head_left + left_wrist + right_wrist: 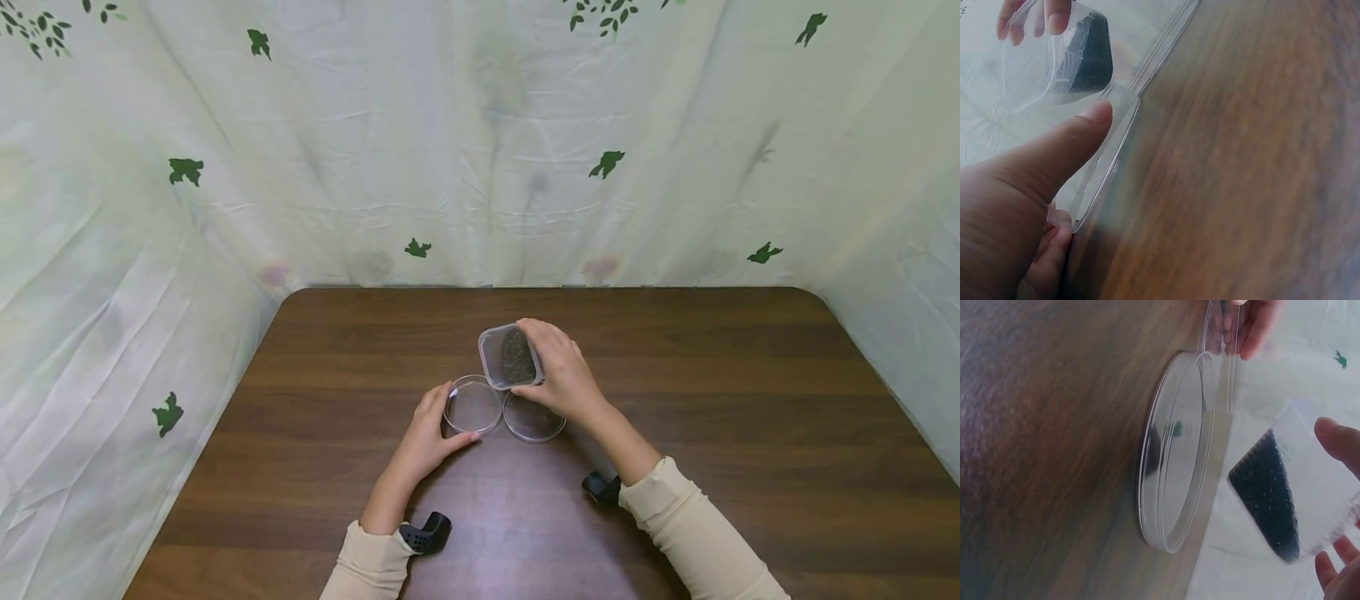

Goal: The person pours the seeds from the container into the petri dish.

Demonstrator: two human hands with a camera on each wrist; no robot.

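In the head view two clear round petri dishes lie side by side on the table. My left hand (424,439) holds the left petri dish (476,407), fingers at its far left rim and thumb at the near side. My right hand (561,372) grips a clear plastic container (491,357) by its sides, above and behind the right petri dish (535,420). Dark fine granules (517,357) fill part of the container, which is tilted to the left. In the right wrist view the granules (1266,497) slope across one end of it.
The brown wooden table (337,333) spreads around both hands. A pale curtain (465,150) with green leaf prints hangs behind the table and along its sides. Black wrist devices (429,533) sit by both cream sleeves (690,529).
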